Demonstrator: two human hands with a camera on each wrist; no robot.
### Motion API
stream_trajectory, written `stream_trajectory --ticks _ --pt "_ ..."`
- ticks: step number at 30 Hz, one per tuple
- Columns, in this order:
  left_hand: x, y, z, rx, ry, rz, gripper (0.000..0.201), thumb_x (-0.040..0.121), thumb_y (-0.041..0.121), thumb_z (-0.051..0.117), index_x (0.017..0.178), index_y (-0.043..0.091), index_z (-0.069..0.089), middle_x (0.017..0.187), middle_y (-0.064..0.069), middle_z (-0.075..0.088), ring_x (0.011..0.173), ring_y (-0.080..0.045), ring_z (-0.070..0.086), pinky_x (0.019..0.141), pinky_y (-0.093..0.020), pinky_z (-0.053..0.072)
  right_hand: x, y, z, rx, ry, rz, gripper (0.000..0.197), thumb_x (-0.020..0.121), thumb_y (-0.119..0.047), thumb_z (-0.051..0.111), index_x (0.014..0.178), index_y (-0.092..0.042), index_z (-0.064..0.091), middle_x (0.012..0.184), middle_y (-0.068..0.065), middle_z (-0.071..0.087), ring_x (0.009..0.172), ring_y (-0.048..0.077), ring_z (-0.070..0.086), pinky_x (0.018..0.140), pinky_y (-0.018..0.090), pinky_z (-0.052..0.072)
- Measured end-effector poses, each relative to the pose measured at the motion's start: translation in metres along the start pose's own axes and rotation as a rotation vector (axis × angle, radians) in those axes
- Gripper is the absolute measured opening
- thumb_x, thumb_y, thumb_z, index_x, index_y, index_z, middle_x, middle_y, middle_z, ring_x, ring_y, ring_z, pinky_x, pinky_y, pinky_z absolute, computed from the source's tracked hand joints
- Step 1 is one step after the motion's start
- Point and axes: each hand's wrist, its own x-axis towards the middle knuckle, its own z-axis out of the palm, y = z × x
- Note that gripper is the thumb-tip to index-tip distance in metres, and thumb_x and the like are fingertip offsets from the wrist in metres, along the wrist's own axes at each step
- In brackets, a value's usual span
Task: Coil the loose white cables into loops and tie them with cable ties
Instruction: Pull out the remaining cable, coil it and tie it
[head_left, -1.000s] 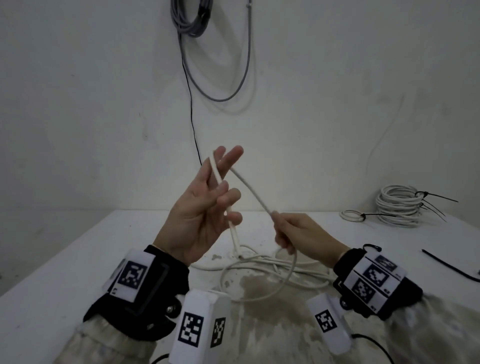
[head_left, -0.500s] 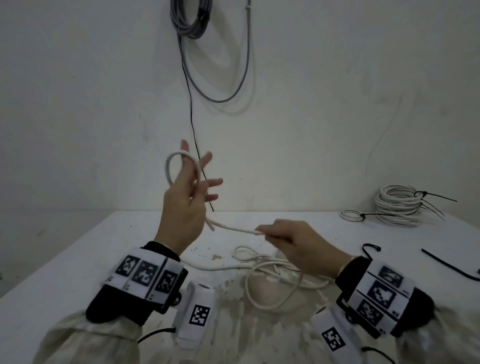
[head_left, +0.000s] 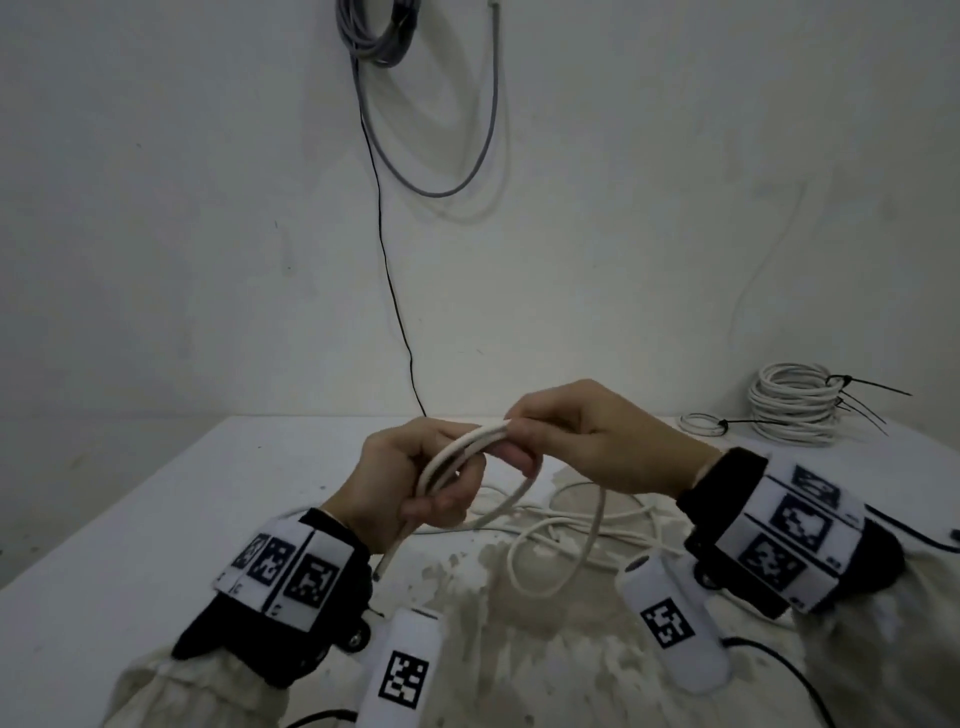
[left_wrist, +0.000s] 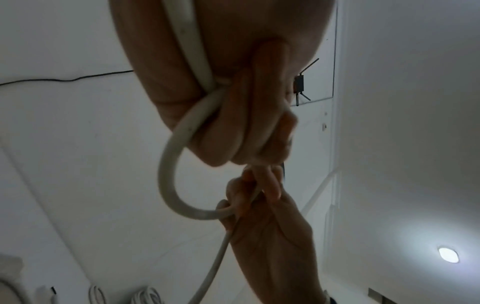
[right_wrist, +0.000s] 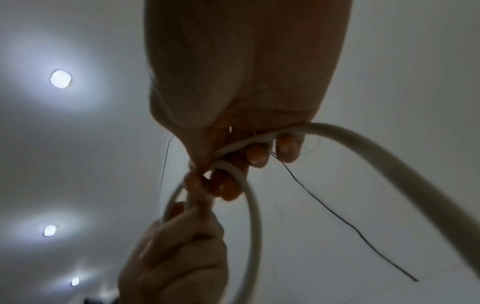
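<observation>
In the head view both hands meet above the white table (head_left: 156, 519). My left hand (head_left: 405, 483) grips a small loop of white cable (head_left: 457, 451) of about two turns, and the cable's cut end (head_left: 388, 553) sticks out below the fist. My right hand (head_left: 582, 434) pinches the top of the same loop. The rest of the cable (head_left: 576, 525) trails down in loose curves on the table. In the left wrist view the curled fingers (left_wrist: 233, 127) hold the loop (left_wrist: 166, 176). The right wrist view shows fingertips (right_wrist: 259, 157) on the cable (right_wrist: 369, 150).
Two tied white coils, one large (head_left: 795, 410) and one small (head_left: 704, 423), lie at the table's back right with black tie tails sticking out. A grey cable bundle (head_left: 384, 41) hangs on the wall, and a thin black wire (head_left: 389, 270) runs down to the table.
My left hand came down from its raised position with the loop. My right hand rose from the table side to meet it, and both now hold the loop together.
</observation>
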Motion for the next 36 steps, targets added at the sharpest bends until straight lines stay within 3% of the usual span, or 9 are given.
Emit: stream_trajectory --ticks 3,5,8,11,16,21,25,29,36 --pt "0.005 -0.001 0.002 0.127 0.219 0.033 0.042 0.085 0.038 0.041 0.080 0.003 0.063 0.055 -0.005 0.054 0.042 -0.013 0.047 0.049 -0.022 0.039 0.002 0.002 -0.007 -0.048 0.114 0.047 0.028 0.096 -0.017 0.052 0.070 -0.016 0.062 0.058 -0.003 0.057 0.053 0.008 0.047 0.056 0.024 0.041" --pt "0.005 -0.001 0.003 0.575 0.335 0.099 0.041 0.098 0.038 0.028 0.093 0.015 0.062 0.087 0.005 0.066 0.082 -0.006 0.061 0.073 -0.020 0.043 0.003 0.007 -0.011 -0.057 0.178 0.107 0.030 0.096 -0.018 0.050 0.068 -0.018 0.060 0.056 -0.005 0.052 0.051 0.007 0.041 0.054 0.022 0.037" --pt "0.002 -0.001 -0.001 1.015 0.287 0.027 0.041 0.100 0.042 0.019 0.113 0.034 0.057 0.117 0.014 0.057 0.108 0.004 0.048 0.083 -0.008 0.034 0.001 0.014 -0.013 -0.059 0.231 0.158 0.032 0.096 -0.018 0.049 0.066 -0.021 0.057 0.054 -0.008 0.047 0.052 0.008 0.039 0.054 0.023 0.035" --pt "0.004 -0.005 0.000 0.938 0.307 -0.009 0.042 0.098 0.045 0.025 0.114 0.026 0.059 0.106 0.013 0.065 0.101 0.003 0.056 0.085 -0.015 0.039 0.001 0.014 -0.007 -0.055 0.245 0.171 0.031 0.096 -0.019 0.049 0.067 -0.018 0.059 0.053 -0.009 0.048 0.053 0.009 0.041 0.056 0.024 0.036" --pt "0.012 -0.008 0.013 0.200 0.415 0.091 0.036 0.101 0.030 0.031 0.083 0.009 0.054 0.070 0.002 0.057 0.075 -0.015 0.065 0.080 -0.037 0.050 0.009 0.006 0.002 0.178 0.333 0.180 0.031 0.098 -0.022 0.045 0.079 -0.010 0.067 0.065 -0.002 0.067 0.060 0.003 0.050 0.058 0.011 0.036" --pt "0.010 -0.002 0.013 -0.254 0.349 0.146 0.024 0.085 0.027 0.045 0.083 0.007 0.058 0.068 0.000 0.057 0.061 -0.013 0.059 0.084 -0.045 0.052 0.013 0.004 0.012 0.288 0.270 0.274 0.032 0.100 -0.027 0.040 0.094 -0.011 0.068 0.066 0.007 0.067 0.052 -0.003 0.050 0.053 0.007 0.035" --pt "0.009 -0.005 0.008 -0.341 0.334 0.117 0.030 0.082 0.024 0.047 0.094 0.002 0.065 0.081 -0.003 0.067 0.049 -0.009 0.049 0.054 -0.028 0.051 0.014 0.005 0.011 0.351 0.273 0.272 0.030 0.100 -0.025 0.042 0.099 -0.011 0.069 0.070 0.007 0.066 0.052 -0.003 0.049 0.053 0.007 0.034" --pt "0.012 -0.009 0.001 -0.406 0.306 0.108 0.032 0.082 0.017 0.047 0.098 0.003 0.071 0.082 -0.001 0.064 0.048 -0.008 0.043 0.050 -0.024 0.043 0.017 0.007 0.006 0.351 0.367 0.269 0.023 0.094 -0.018 0.052 0.087 -0.015 0.073 0.088 -0.007 0.070 0.070 -0.010 0.056 0.057 0.007 0.037" --pt "0.011 -0.007 0.004 -0.237 0.226 0.006 0.046 0.076 0.011 0.033 0.109 -0.004 0.062 0.066 -0.001 0.049 0.042 -0.007 0.030 0.043 -0.020 0.027 0.017 0.020 0.020 0.083 0.388 0.101 0.019 0.092 -0.016 0.058 0.101 -0.024 0.073 0.084 -0.004 0.067 0.075 0.023 0.061 0.069 0.034 0.048"
